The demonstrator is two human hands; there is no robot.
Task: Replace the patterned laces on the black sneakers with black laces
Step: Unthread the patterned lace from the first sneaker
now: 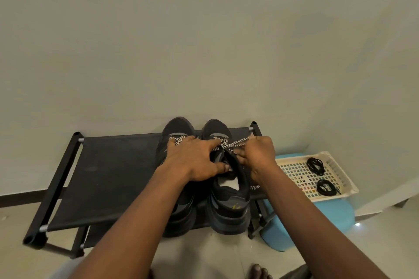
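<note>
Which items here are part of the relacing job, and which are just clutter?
Job: sneakers, patterned laces, black laces in the tray, left hand, right hand.
Just there: rack under the sneakers, blue stool under the tray, bare foot.

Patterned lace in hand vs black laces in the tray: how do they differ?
Patterned lace is black-and-white; black laces are plain black. Patterned lace is threaded in the sneaker and pinched by the right hand; black laces lie coiled in the tray, untouched. Both are shoelaces.
</note>
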